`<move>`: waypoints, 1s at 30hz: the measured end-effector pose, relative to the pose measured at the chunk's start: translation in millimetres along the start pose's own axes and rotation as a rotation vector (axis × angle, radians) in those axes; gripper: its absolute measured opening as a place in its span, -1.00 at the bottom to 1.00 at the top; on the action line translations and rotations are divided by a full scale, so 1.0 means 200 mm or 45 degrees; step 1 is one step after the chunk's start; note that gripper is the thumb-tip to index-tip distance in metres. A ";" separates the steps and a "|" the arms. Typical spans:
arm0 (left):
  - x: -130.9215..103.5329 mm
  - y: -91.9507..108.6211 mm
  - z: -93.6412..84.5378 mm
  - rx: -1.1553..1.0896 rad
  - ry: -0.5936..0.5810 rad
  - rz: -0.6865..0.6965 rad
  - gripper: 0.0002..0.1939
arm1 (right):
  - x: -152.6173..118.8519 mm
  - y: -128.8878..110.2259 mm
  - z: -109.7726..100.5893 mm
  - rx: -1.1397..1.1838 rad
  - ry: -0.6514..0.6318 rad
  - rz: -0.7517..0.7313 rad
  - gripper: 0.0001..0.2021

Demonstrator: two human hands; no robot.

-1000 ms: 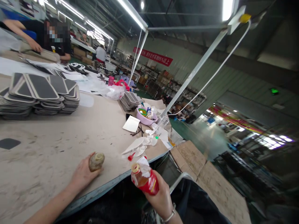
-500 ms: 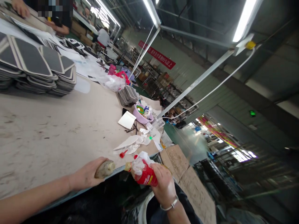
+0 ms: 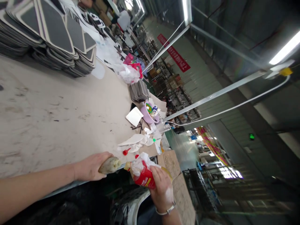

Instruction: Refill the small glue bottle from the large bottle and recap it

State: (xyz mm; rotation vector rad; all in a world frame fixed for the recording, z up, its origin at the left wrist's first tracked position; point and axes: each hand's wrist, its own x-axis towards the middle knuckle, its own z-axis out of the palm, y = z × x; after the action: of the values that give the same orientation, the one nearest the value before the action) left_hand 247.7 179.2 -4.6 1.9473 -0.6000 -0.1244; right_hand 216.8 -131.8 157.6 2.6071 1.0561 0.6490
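My left hand point(image 3: 92, 167) is wrapped round a small, grimy bottle point(image 3: 109, 165), its open neck pointing right. Facing it, my right hand point(image 3: 161, 186) grips a larger bottle with a red label point(image 3: 143, 175), tipped on its side with the mouth toward the small one. White tissue point(image 3: 138, 165) is wrapped about its upper part. The two mouths are close together; whether they touch I cannot tell. Just beyond, on the table, lie a red funnel-shaped piece point(image 3: 126, 151) and a small red cap point(image 3: 137, 156).
Stacks of dark, pale-edged panels point(image 3: 56, 34) stand at the upper left of the table point(image 3: 70, 122). A lilac basin point(image 3: 147, 116) of small items, a white pad point(image 3: 134, 116) and crumpled paper point(image 3: 134, 141) lie farther along. Below the table edge is a pale bin point(image 3: 136, 206). A metal post point(image 3: 211, 97) slants at the right.
The view has turned and shifted. The left hand's bottle has come nearer the red-labelled bottle's mouth, narrowing the gap. Both hands keep their hold.
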 end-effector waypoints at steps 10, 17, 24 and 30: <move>0.00 -0.03 0.00 0.002 -0.028 0.010 -0.35 | 0.11 -0.03 -0.03 -0.044 -0.028 -0.086 -0.55; 0.00 -0.01 -0.02 -0.008 -0.022 0.017 -0.37 | 0.15 -0.04 -0.07 -0.089 -0.005 -0.135 -0.58; -0.01 -0.02 -0.01 0.026 -0.009 0.040 -0.33 | 0.17 -0.02 -0.11 -0.105 -0.014 -0.167 -0.62; -0.02 -0.03 -0.01 0.036 -0.018 0.038 -0.33 | 0.17 -0.02 -0.11 -0.119 -0.022 -0.171 -0.62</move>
State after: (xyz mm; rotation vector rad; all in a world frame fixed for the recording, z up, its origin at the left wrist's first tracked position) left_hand 247.5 183.7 -9.4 1.9652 -0.6431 -0.1111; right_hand 225.3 -103.2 186.5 2.4335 1.1552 0.6275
